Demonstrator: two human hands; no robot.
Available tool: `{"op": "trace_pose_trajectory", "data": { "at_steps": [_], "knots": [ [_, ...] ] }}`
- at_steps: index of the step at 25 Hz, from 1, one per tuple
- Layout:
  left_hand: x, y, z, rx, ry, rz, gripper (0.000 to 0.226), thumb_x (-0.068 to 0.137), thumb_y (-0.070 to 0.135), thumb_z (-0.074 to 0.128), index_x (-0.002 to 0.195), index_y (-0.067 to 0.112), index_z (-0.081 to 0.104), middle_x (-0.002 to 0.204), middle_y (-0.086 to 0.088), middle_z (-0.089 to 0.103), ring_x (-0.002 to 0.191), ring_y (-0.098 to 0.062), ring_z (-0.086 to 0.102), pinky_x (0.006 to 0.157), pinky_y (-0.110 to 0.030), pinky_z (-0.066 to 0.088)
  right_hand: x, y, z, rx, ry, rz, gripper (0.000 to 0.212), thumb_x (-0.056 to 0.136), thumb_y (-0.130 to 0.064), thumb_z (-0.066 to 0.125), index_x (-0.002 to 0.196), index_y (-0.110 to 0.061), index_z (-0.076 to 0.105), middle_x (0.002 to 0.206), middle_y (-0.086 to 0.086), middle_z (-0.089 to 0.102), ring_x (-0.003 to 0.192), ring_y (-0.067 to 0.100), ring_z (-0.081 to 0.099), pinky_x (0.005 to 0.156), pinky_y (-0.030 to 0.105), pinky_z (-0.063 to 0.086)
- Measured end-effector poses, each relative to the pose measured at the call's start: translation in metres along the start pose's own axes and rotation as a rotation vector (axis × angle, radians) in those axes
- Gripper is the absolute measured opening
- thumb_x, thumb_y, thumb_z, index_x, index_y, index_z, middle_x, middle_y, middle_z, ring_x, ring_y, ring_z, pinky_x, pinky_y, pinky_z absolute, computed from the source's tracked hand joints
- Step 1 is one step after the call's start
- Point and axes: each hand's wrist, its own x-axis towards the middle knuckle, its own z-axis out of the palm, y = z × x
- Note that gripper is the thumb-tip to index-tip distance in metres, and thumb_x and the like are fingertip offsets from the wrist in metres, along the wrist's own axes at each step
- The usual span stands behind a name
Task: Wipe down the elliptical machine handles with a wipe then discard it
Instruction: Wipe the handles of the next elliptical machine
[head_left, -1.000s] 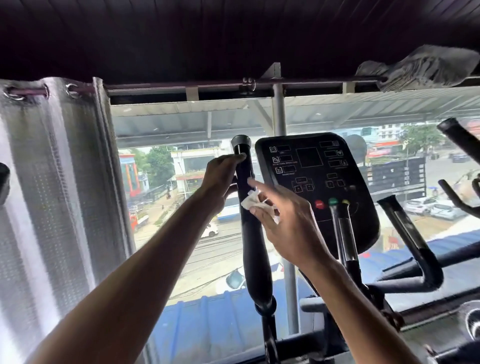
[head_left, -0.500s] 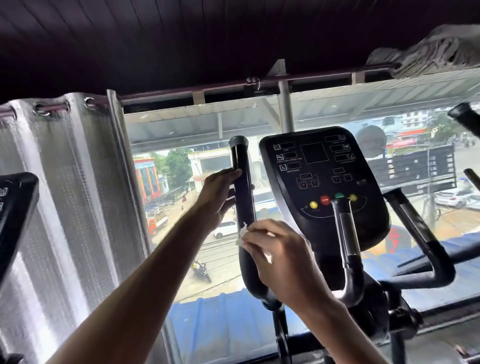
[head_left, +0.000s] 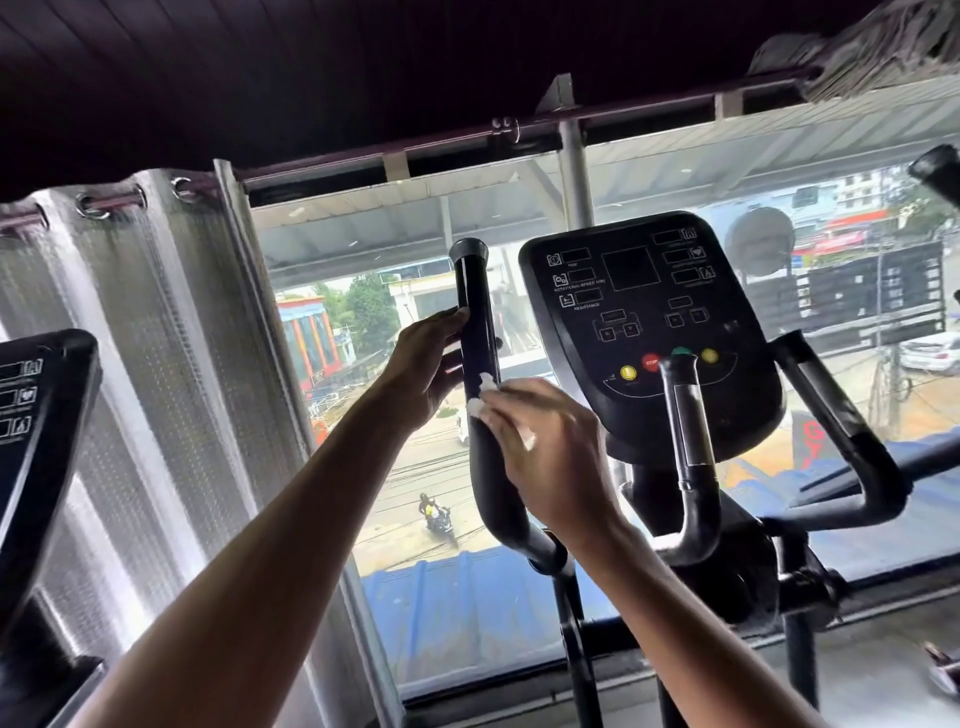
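Note:
The elliptical's black left handle (head_left: 479, 312) rises upright in front of the window, left of the console (head_left: 644, 322). My left hand (head_left: 428, 364) wraps around the handle from the left side, just below its flared top. My right hand (head_left: 550, 452) presses a small white wipe (head_left: 480, 392) against the handle's middle, fingers curled over the wipe. Most of the wipe is hidden under my fingers. The inner fixed handle (head_left: 688, 441) and the right curved handle (head_left: 841, 426) stand to the right, untouched.
A silver curtain (head_left: 156, 364) hangs at the left of the window. Another machine's console (head_left: 36, 410) juts in at the left edge. A grey cloth (head_left: 872, 47) lies on the curtain rail at the top right. Another black handle (head_left: 935, 166) shows at the far right.
My right hand slid the wipe down the handle and has come a little back up its middle. My left hand kept its hold near the top. The camera view shifted right and down.

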Motion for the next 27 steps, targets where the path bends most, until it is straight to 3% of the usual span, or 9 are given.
{"op": "trace_pose_trajectory", "data": {
  "at_steps": [3, 7, 9, 11, 16, 21, 24, 27],
  "knots": [
    [0.0, -0.002, -0.001, -0.003, -0.01, 0.008, 0.024, 0.106, 0.021, 0.052, 0.118, 0.006, 0.067, 0.111, -0.018, 0.072, 0.102, -0.034, 0.073, 0.091, -0.043, 0.059, -0.013, -0.005, -0.001, -0.146, -0.098, -0.186, 0.015, 0.09, -0.007, 0.071, 0.101, -0.012, 0.079, 0.105, 0.0, 0.071, 0.095, 0.019, 0.064, 0.074, 0.034, 0.056],
    [0.0, -0.005, -0.002, -0.038, -0.014, 0.021, 0.027, 0.106, 0.022, 0.054, 0.122, 0.003, 0.065, 0.108, -0.018, 0.071, 0.103, -0.037, 0.072, 0.088, -0.041, 0.06, -0.015, -0.007, -0.004, -0.198, -0.083, -0.18, 0.014, 0.092, -0.009, 0.067, 0.101, -0.01, 0.077, 0.101, 0.003, 0.07, 0.09, 0.023, 0.063, 0.068, 0.038, 0.056],
    [-0.001, -0.008, -0.002, -0.048, -0.007, 0.025, 0.025, 0.105, 0.022, 0.056, 0.118, 0.004, 0.067, 0.105, -0.016, 0.071, 0.103, -0.037, 0.071, 0.093, -0.044, 0.058, -0.019, -0.012, -0.008, -0.232, -0.162, -0.24, 0.014, 0.092, -0.01, 0.065, 0.1, -0.01, 0.076, 0.1, 0.002, 0.069, 0.089, 0.023, 0.063, 0.066, 0.038, 0.056],
    [-0.002, -0.012, -0.003, -0.068, 0.001, 0.012, 0.021, 0.104, 0.021, 0.058, 0.112, 0.005, 0.069, 0.104, -0.016, 0.07, 0.104, -0.038, 0.068, 0.099, -0.047, 0.054, -0.022, -0.018, -0.013, -0.241, -0.154, -0.185, 0.017, 0.094, -0.015, 0.061, 0.101, -0.01, 0.076, 0.1, 0.002, 0.07, 0.089, 0.022, 0.063, 0.067, 0.038, 0.056],
    [-0.026, -0.011, -0.007, -0.07, -0.046, -0.001, 0.026, 0.101, 0.018, 0.061, 0.125, 0.009, 0.066, 0.103, -0.005, 0.07, 0.088, -0.023, 0.064, 0.083, -0.032, 0.053, -0.04, -0.036, -0.018, -0.342, -0.257, -0.192, 0.013, 0.096, -0.019, 0.068, 0.102, -0.011, 0.077, 0.097, 0.002, 0.071, 0.085, 0.019, 0.065, 0.069, 0.039, 0.058],
    [-0.057, -0.016, -0.031, -0.027, -0.077, 0.034, 0.039, 0.097, 0.008, 0.064, 0.136, 0.014, 0.057, 0.128, -0.009, 0.066, 0.105, -0.026, 0.065, 0.092, -0.037, 0.057, -0.036, -0.062, -0.029, -0.045, -0.197, 0.421, 0.022, 0.083, -0.024, 0.08, 0.104, -0.028, 0.076, 0.097, -0.021, 0.072, 0.09, -0.003, 0.07, 0.08, 0.023, 0.056],
    [-0.076, -0.021, -0.049, 0.124, -0.065, 0.146, 0.025, 0.093, 0.008, 0.068, 0.117, 0.014, 0.071, 0.109, -0.004, 0.071, 0.099, -0.02, 0.066, 0.088, -0.039, 0.057, -0.021, -0.063, -0.022, 0.006, -0.183, 0.496, 0.018, 0.083, -0.027, 0.081, 0.101, -0.029, 0.078, 0.104, -0.013, 0.073, 0.096, 0.006, 0.07, 0.085, 0.028, 0.055],
    [-0.094, -0.023, -0.059, 0.22, -0.26, 0.214, 0.016, 0.093, 0.014, 0.07, 0.108, 0.014, 0.077, 0.101, 0.0, 0.076, 0.092, -0.016, 0.068, 0.079, -0.036, 0.056, -0.011, -0.071, -0.017, 0.094, -0.12, 0.567, 0.018, 0.086, -0.019, 0.078, 0.104, -0.018, 0.078, 0.097, -0.006, 0.077, 0.087, 0.001, 0.07, 0.079, 0.019, 0.052]
  ]
}}
